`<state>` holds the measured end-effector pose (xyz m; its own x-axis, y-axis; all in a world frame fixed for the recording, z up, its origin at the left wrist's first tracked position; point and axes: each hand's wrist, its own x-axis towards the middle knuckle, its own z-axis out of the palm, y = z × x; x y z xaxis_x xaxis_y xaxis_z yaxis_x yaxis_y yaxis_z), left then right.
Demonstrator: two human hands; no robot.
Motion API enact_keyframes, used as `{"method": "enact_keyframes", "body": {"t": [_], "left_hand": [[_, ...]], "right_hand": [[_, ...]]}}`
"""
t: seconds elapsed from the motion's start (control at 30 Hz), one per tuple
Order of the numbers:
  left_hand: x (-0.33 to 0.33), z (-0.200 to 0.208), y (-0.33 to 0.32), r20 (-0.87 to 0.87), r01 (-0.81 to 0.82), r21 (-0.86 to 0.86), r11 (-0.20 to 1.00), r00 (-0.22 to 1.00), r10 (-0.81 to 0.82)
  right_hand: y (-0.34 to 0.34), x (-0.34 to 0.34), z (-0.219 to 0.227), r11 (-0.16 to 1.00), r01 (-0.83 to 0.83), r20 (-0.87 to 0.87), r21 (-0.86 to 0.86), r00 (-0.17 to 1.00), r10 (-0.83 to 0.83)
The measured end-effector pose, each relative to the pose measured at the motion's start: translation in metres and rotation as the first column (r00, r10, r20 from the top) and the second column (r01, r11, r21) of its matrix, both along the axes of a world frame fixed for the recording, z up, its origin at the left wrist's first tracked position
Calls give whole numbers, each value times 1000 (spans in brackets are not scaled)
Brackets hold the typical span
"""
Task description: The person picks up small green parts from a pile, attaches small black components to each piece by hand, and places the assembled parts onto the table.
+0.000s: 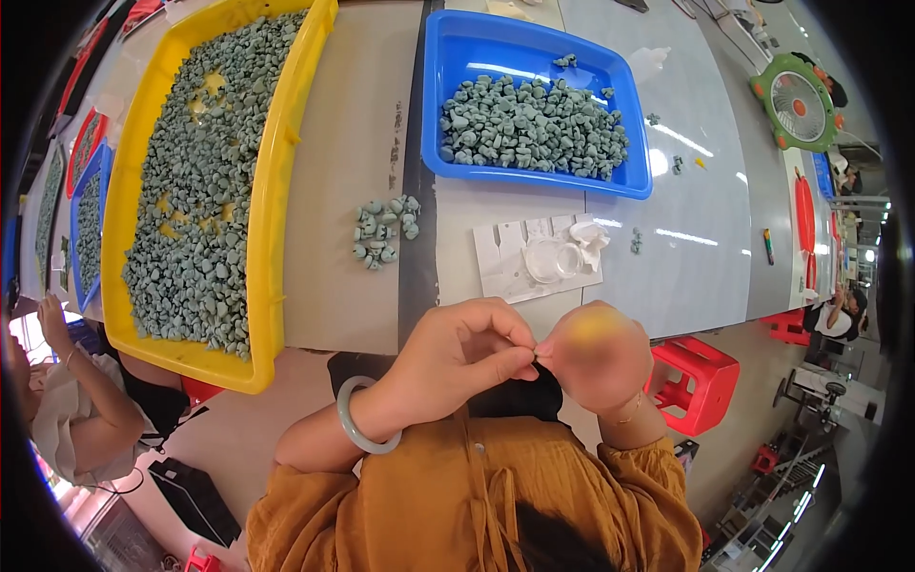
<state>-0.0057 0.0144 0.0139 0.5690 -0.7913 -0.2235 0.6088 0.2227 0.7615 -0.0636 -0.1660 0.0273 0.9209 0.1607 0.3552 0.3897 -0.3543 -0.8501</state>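
My left hand (469, 355) is closed in a pinch, thumb against forefinger, in front of my chest. A pale green bangle (355, 416) circles that wrist. My right hand (600, 360) is balled up beside it, its fingertips meeting the left ones. Between them is something too small to make out. A blurred yellow patch covers part of my right hand and hides most of its fingers. Beyond my hands lies a whitish tray (496, 269) with small clear round dishes (551, 259) and a crumpled white piece (589, 238). A small pile of grey-green stones (376, 244) sits left of it.
At the left stands a long yellow tray (268, 210) of grey-green stones. A blue tray (534, 29) holds more lumpy grey-green pieces at the back. Loose clusters (637, 240) lie right. A green fan (796, 103), a red stool (701, 381) and another person's arm (100, 391) are around.
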Motion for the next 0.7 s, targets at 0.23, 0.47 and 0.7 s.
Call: {"method": "enact_keyframes", "body": {"t": [0.23, 0.47, 0.7], "left_hand": [[3, -2, -3, -68, 63, -94, 994, 995, -69], [4, -5, -3, -107, 86, -124, 989, 989, -99], [2, -7, -8, -136, -42, -96, 995, 990, 29]], "right_hand": [[3, 1, -6, 984, 6, -75, 181, 997, 8], [7, -2, 0, 988, 148, 36, -45, 988, -147], [-11, 8, 9, 953, 110, 153, -281, 986, -68]]}}
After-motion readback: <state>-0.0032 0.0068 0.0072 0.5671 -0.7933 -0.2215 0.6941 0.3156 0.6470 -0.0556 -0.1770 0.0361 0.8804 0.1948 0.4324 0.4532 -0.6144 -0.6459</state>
